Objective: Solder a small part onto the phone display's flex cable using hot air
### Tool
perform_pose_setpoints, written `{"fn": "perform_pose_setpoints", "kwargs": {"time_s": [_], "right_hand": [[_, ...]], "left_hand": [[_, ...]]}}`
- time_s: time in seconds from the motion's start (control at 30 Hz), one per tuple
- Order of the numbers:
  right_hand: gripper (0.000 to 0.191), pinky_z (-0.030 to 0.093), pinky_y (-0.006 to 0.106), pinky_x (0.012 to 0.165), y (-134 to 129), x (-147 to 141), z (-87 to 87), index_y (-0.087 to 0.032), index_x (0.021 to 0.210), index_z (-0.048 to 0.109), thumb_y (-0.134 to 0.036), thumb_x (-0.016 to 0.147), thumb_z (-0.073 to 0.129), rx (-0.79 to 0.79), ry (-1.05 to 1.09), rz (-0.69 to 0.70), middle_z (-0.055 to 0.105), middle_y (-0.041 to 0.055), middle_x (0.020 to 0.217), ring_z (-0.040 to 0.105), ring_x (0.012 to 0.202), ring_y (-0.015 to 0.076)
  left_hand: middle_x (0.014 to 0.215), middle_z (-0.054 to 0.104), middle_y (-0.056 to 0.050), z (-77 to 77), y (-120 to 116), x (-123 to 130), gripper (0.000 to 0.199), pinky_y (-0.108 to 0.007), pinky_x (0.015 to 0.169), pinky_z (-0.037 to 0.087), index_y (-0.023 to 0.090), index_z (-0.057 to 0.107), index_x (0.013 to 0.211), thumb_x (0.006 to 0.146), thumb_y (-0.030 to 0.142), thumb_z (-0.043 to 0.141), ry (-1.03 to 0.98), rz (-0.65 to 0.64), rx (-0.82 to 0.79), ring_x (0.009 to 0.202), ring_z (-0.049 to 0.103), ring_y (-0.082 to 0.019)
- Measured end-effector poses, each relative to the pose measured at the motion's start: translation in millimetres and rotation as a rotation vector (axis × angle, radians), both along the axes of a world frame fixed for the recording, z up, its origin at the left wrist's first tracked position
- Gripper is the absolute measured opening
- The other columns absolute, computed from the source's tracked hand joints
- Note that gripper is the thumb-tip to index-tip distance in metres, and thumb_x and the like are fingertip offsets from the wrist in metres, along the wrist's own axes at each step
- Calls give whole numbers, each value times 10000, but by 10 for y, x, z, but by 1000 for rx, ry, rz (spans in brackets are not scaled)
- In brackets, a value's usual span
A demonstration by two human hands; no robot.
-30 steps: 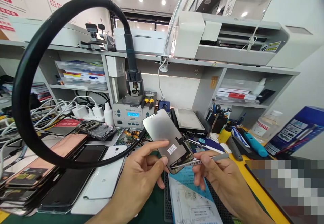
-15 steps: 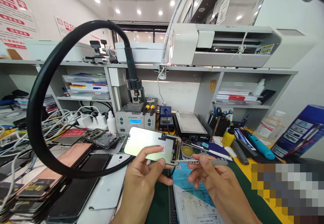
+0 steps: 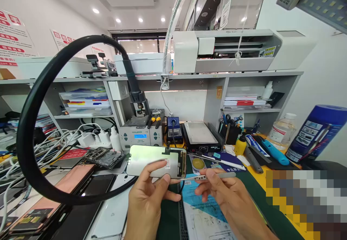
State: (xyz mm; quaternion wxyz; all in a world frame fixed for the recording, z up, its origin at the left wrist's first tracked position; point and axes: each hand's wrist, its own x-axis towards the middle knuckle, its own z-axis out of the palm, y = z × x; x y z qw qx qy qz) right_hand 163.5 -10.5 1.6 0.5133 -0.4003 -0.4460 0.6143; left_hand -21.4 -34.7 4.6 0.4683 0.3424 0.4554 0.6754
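My left hand [image 3: 149, 193] holds a phone screen [image 3: 148, 160] by its lower edge, fingers and thumb gripping it. The screen's silvery back faces me, with a dark flex cable and a small white label at its right part. In my right hand [image 3: 225, 193] is a pair of slim metal tweezers [image 3: 201, 177], pinched between thumb and fingers. Their thin tip reaches the screen's lower right edge, close to my left fingers; whether it touches cannot be made out. Under both hands lies a blue and white printed sheet [image 3: 206, 211].
A thick black hose [image 3: 23, 124] loops across the left. Stacked phones [image 3: 114, 207] lie at left. Behind stand a hot-air station [image 3: 141, 136], a soldering station [image 3: 173, 128] and a heating plate [image 3: 200, 133]. A small tin [image 3: 197, 164] and bottles [image 3: 282, 129] sit at right.
The camera view has shifted, moving the shelf and bench leftward in the picture. The phone screen now lies more level. Both hands keep their hold, the tweezer tip still at the screen's lower edge.
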Motion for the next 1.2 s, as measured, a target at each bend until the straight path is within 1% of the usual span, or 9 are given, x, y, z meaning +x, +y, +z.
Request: {"fn": "perform_pose_setpoints", "kwargs": {"time_s": [0.1,0.23,0.43,0.57,0.77,0.87,1.03,1.1,1.2], "right_hand": [[451,524,307,639,-2,5,31,-148,900,834,-577,766,859,-25,51,33,794,100,705,683,697,228],[420,519,289,613,1,21,63,-137,902,828,-534,773,872,-63,95,46,793,97,695,693,679,216],[434,529,282,620,-10,7,67,-119,946,810,-512,775,878,-98,107,-17,799,99,691,694,662,205],[456,543,302,615,-21,-10,84,-117,940,808,-524,751,890,-107,89,-41,801,98,686,703,649,219],[534,558,330,651,-12,11,51,-115,935,822,-619,762,839,-20,-25,-49,810,119,700,695,634,227],[540,562,341,693,-16,32,21,-118,927,831,-642,798,797,12,-77,-48,817,124,726,695,648,225],[529,564,345,700,-21,41,17,-112,912,838,-630,818,788,63,-75,-36,817,131,737,707,665,228],[513,568,327,660,-19,31,45,-109,914,838,-608,797,820,26,-4,-28,814,127,726,714,655,226],[482,570,295,598,-17,12,89,-103,904,838,-562,763,868,-72,102,-38,810,127,714,724,636,220]], "left_hand": [[784,777,-34,33,-31,34,503,-290,578,603,179,692,1141,728,406,868,58,44,32,501,710,-178],[634,727,-2,50,-65,50,483,-303,634,610,184,696,1147,753,418,849,107,57,45,606,749,-223],[635,735,-1,61,-71,34,508,-316,689,605,171,676,1182,771,427,833,106,21,28,566,735,-210],[611,729,1,70,-75,33,499,-313,678,595,178,662,1203,792,411,820,114,2,14,643,757,-235],[565,707,23,45,-75,18,519,-295,793,576,191,626,1241,817,436,796,134,-37,-1,761,771,-235],[587,710,34,39,-68,4,528,-268,779,560,193,596,1264,833,438,779,146,-60,-25,704,759,-207],[597,742,-4,44,-59,-10,566,-263,835,550,181,584,1296,833,447,773,143,-54,-46,817,781,-223],[609,747,-15,45,-57,-7,519,-285,816,571,176,629,1245,825,442,776,150,-40,-28,807,788,-242],[693,770,-49,50,-64,12,376,-330,697,610,157,722,1034,803,448,785,195,-33,0,643,767,-247]]}}
